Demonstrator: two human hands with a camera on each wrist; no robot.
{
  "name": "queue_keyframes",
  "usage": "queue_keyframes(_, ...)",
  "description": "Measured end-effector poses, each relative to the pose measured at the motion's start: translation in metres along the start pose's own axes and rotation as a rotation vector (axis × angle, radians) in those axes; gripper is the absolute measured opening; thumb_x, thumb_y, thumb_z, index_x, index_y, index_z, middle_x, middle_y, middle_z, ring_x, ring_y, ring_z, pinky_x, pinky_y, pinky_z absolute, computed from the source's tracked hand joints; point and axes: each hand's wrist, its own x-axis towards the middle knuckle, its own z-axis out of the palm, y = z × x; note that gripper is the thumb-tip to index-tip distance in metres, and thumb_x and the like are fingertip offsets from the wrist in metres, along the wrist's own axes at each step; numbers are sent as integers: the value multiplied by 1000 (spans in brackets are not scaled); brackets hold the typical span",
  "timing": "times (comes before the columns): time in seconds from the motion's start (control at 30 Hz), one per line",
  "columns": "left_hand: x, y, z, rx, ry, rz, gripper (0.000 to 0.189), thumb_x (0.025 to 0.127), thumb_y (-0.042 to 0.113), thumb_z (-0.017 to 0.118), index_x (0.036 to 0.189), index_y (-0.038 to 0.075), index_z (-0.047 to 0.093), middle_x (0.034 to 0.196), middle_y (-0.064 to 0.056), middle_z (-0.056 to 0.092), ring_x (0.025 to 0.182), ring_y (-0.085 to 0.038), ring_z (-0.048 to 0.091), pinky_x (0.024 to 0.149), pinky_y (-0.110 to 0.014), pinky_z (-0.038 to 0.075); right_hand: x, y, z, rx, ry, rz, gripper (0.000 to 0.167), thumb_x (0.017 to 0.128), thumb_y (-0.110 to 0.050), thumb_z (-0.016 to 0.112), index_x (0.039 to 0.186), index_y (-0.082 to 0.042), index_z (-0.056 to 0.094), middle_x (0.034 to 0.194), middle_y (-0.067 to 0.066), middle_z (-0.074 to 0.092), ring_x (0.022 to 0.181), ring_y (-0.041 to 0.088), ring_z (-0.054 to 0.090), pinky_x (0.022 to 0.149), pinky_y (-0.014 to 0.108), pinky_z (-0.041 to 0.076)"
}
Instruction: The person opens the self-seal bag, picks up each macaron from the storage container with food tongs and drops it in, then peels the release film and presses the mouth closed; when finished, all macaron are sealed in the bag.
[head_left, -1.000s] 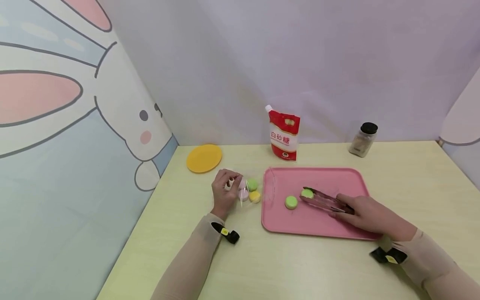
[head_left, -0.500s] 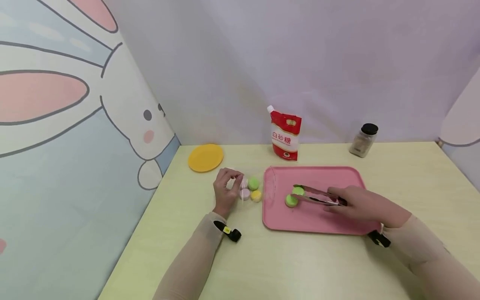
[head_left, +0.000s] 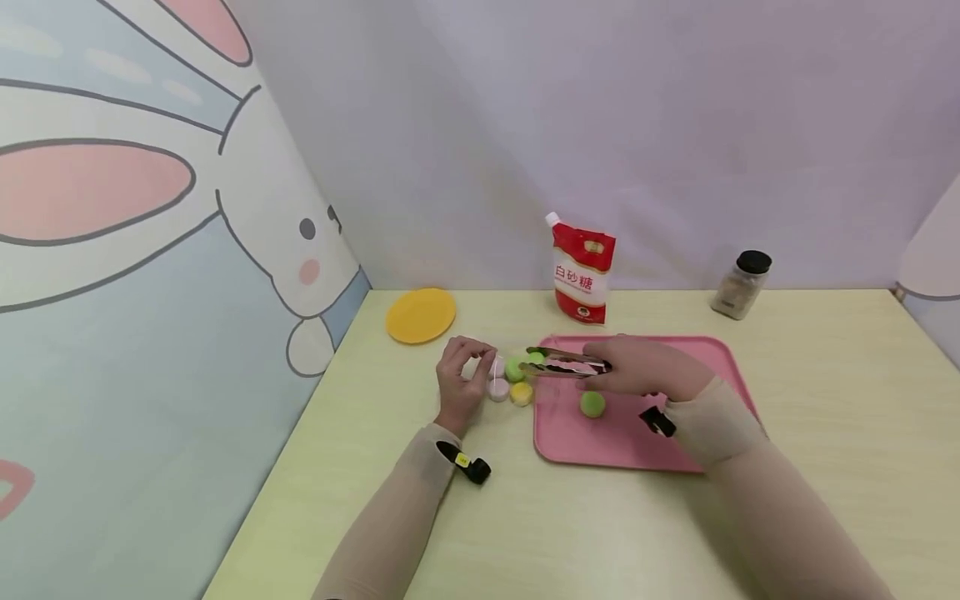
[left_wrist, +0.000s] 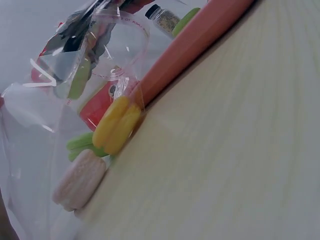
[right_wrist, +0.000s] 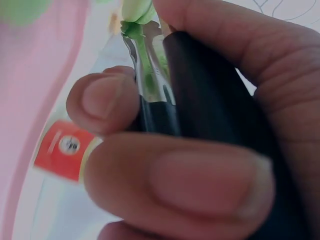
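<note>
Head view: our left hand (head_left: pixel 461 385) is pinching the edge of a clear bag (left_wrist: pixel 22 150), while the fingers of our right hand (head_left: pixel 639 367) are gripping tongs (head_left: pixel 566 364) that are holding a green macaron (head_left: pixel 536 359) at the bag's mouth, by the left edge of a pink tray (head_left: pixel 615 457). Another green macaron (head_left: pixel 592 404) is resting on the tray; yellow (head_left: pixel 521 394), green (head_left: pixel 514 369) and pale macarons (head_left: pixel 498 390) are sitting in the bag. We seem to be bagging macarons; the next move is calling for easing this one inside, then loosening the tongs.

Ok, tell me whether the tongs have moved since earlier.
Yes: in the head view, the tongs have moved left over the pink tray, from its middle to its left rim.
</note>
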Motion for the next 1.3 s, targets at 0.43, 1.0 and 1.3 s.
queue_keyframes(0.43,4,3,5,-52,3,59,7,89,-1,73,88,6,74,87,-7,64,84,-23,57,76,-30,48,37,-23,15,-26,-22,-111,29,92,-45,72,94,-18,62,73,-3,53,61,11,49,58,31,43)
queue_keyframes(1.0,3,2,1,-62,6,89,6,90,10,74,86,6,76,84,-7,61,82,-23,57,75,-33,48,52,-21,29,-72,29,-175,25,93,-41,72,93,-20,58,71,-6,51,62,10,48,60,29,42)
queue_keyframes(1.3,1,2,1,-61,-2,85,7,91,11,73,87,7,76,85,-7,62,83,-22,57,75,-33,48,50,-22,28,-55,-2,-136,25,92,-42,72,95,-21,60,73,-5,53,64,11,50,61,31,43)
